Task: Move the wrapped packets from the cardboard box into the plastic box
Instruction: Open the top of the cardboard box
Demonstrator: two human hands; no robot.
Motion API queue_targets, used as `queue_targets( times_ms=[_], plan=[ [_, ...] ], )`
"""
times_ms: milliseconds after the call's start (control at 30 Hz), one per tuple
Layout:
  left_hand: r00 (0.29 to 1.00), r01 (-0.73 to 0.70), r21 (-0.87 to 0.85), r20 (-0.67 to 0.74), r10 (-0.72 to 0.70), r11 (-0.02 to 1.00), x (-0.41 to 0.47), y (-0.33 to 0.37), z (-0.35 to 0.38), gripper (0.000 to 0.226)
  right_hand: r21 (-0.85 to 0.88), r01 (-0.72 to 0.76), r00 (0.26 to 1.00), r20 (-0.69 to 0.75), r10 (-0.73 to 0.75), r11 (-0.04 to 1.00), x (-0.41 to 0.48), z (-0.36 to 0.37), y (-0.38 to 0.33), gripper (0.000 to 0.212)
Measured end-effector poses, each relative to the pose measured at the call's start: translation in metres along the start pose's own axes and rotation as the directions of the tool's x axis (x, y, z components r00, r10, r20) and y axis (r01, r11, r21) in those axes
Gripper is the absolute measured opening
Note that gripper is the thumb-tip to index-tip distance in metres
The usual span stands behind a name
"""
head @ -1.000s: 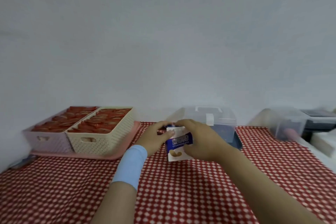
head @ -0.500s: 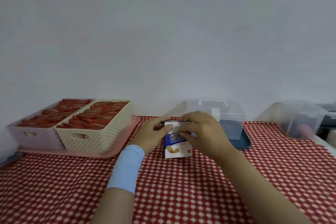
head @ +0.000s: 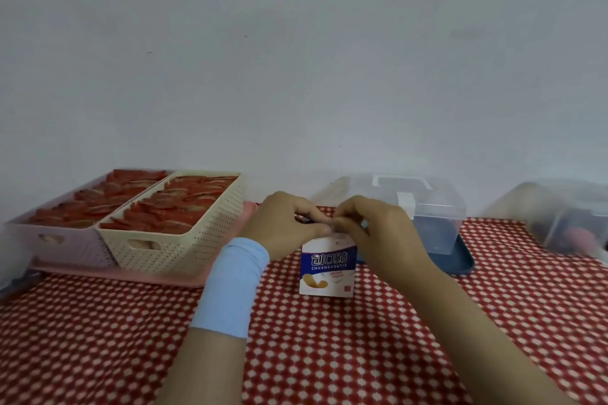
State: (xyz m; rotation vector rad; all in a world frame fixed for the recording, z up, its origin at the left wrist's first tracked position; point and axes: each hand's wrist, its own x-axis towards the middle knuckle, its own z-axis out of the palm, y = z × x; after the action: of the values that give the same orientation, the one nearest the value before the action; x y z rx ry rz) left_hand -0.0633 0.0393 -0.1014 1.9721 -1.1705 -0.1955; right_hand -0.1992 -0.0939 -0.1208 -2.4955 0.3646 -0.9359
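A small white-and-blue printed cardboard box (head: pixel 329 268) is standing upright on the red-and-white checked tablecloth (head: pixel 329 355), near the middle of the table. Both hands are meeting at its top edge. The left hand (head: pixel 283 227), wearing a pale blue wristband (head: pixel 230 286), is curling its fingers over the top from the left. The right hand (head: pixel 378 233) is pinching the same edge from the right, and the fingertips of the two hands are touching. They seem to be working at the top flap, though the fingers are hiding it and any wrapped packets inside.

Just behind the right hand, a clear lidded plastic box (head: pixel 434 217) is sitting on a dark blue tray (head: pixel 464 265). At far right, a second clear plastic container (head: pixel 566 223) is resting on the cloth. To the left, a cream perforated basket (head: pixel 184 246) and a pale lilac basket (head: pixel 65 246), both holding red packets, are sitting side by side on a pink tray (head: pixel 131 274).
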Motion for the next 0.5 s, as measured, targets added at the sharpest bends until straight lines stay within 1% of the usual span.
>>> queue_targets(
  times_ms=[67,100,167,200,267,333,500],
  plan=[
    [1.000,-0.011,-0.010,-0.025,0.011,1.000,0.000,-0.002,0.004,0.008,0.160,-0.083,0.996,0.023,0.080,0.984,-0.002,-0.001,0.000,0.013],
    [0.999,-0.018,-0.024,-0.046,0.017,1.000,-0.001,-0.004,0.006,0.007,0.222,-0.122,0.992,0.054,0.113,0.967,-0.002,-0.003,0.001,0.017],
    [0.997,-0.019,-0.048,-0.074,0.016,0.999,-0.004,-0.003,0.009,0.005,0.261,-0.174,0.981,0.126,0.145,0.950,-0.002,-0.006,0.002,0.024],
    [0.997,-0.027,-0.045,-0.078,0.023,0.999,-0.005,-0.003,0.010,0.007,0.259,-0.185,0.979,0.137,0.154,0.948,-0.001,-0.006,0.001,0.021],
    [0.996,-0.055,-0.012,-0.077,0.054,0.998,-0.006,0.000,0.011,0.008,0.253,-0.193,0.979,0.114,0.169,0.948,0.001,-0.006,0.001,0.011],
    [0.994,-0.082,0.013,-0.074,0.082,0.997,-0.009,0.004,0.011,0.009,0.228,-0.181,0.982,0.090,0.164,0.957,0.001,-0.006,0.001,0.010],
    [0.993,-0.081,-0.011,-0.088,0.079,0.997,-0.014,0.008,0.011,0.007,0.044,-0.131,0.987,0.097,0.126,0.990,0.001,-0.012,-0.004,0.012]
  ],
)
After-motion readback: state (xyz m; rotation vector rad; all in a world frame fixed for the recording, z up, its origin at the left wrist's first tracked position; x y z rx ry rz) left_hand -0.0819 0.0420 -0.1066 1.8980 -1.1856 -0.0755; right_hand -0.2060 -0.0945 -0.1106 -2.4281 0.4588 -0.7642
